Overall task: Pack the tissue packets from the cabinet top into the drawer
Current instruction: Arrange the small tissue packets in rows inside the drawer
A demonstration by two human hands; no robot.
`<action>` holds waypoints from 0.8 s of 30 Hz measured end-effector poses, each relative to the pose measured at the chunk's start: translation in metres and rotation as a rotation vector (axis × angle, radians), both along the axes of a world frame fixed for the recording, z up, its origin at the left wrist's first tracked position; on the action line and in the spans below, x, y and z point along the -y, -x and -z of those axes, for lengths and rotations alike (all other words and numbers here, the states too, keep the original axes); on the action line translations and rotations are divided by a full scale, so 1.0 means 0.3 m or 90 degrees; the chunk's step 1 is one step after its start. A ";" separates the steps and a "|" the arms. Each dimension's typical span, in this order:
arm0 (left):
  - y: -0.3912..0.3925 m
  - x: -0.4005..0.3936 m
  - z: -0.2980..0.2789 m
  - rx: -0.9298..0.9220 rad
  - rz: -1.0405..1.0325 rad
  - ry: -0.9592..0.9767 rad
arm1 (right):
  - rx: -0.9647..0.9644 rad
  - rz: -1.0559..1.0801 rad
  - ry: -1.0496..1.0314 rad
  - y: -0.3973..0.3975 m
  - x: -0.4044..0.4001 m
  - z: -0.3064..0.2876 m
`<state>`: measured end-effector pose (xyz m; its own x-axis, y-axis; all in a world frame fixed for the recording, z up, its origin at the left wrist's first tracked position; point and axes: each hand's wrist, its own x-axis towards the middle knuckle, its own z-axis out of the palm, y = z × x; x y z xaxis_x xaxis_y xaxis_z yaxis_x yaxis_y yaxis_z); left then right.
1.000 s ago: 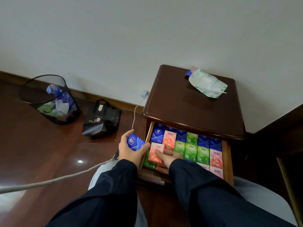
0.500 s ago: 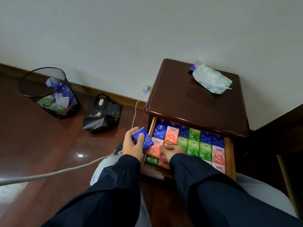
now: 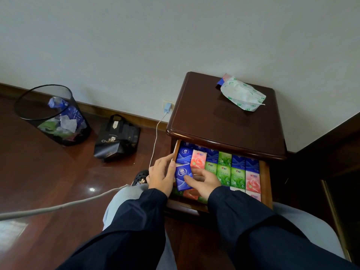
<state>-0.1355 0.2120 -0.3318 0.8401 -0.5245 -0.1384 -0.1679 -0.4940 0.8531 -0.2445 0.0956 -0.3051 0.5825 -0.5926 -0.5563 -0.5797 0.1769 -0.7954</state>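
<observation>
At the left front corner of the open wooden drawer (image 3: 265,184), you hold a small blue tissue packet (image 3: 183,177) between both hands: your left hand (image 3: 161,177) presses its fingers against the packet's left edge, with the forefinger stretched up along the drawer's side wall, and your right hand (image 3: 204,182) lies over the packet's right side, thumb on its face. Both grips are grasping this packet, which is tilted slightly and sits on top of the packets already in the drawer. Behind and beside it, rows of blue, pink and green tissue packets (image 3: 231,168) fill the drawer closely, standing side by side. Above the drawer, the dark brown polished cabinet top (image 3: 214,117) carries a crumpled white plastic wrapper with green print (image 3: 242,94) near its back right corner, with a small blue and pink piece (image 3: 223,79) showing from under the wrapper's far end. On the glossy wooden floor to your left stand a black mesh wastebasket with wrappers inside (image 3: 52,114) and a black paper bag with handles (image 3: 116,137). A white charger cable (image 3: 154,143) runs down from a wall plug (image 3: 167,109) just beside the cabinet.
</observation>
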 end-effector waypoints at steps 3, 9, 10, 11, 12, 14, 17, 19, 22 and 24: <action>-0.016 0.018 0.020 -0.043 -0.021 -0.052 | -0.070 0.060 0.021 0.052 0.040 0.041; -0.025 0.036 0.057 -0.063 0.037 -0.107 | -0.121 0.123 -0.026 0.077 0.060 0.136; -0.024 0.036 0.058 -0.052 0.042 -0.113 | -0.120 0.129 -0.021 0.072 0.059 0.148; -0.024 0.035 0.057 -0.050 0.044 -0.116 | -0.117 0.138 -0.019 0.067 0.058 0.159; -0.025 0.033 0.057 -0.049 0.045 -0.118 | -0.113 0.151 -0.018 0.062 0.058 0.168; -0.026 0.032 0.057 -0.046 0.048 -0.125 | -0.110 0.167 -0.019 0.055 0.059 0.178; -0.028 0.037 0.061 -0.054 0.053 -0.133 | -0.122 0.147 0.016 0.056 0.058 0.178; -0.028 0.041 0.066 -0.056 0.050 -0.133 | -0.141 0.110 0.076 0.065 0.053 0.170; -0.026 0.041 0.065 -0.056 0.041 -0.132 | -0.163 0.035 0.162 0.075 0.042 0.152; -0.024 0.040 0.063 -0.051 0.036 -0.133 | -0.200 -0.041 0.214 0.070 0.034 0.148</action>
<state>-0.1282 0.1999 -0.3506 0.7922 -0.5234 -0.3137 -0.1367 -0.6533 0.7447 -0.2657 0.0855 -0.3494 0.4581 -0.7380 -0.4955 -0.8034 -0.1052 -0.5860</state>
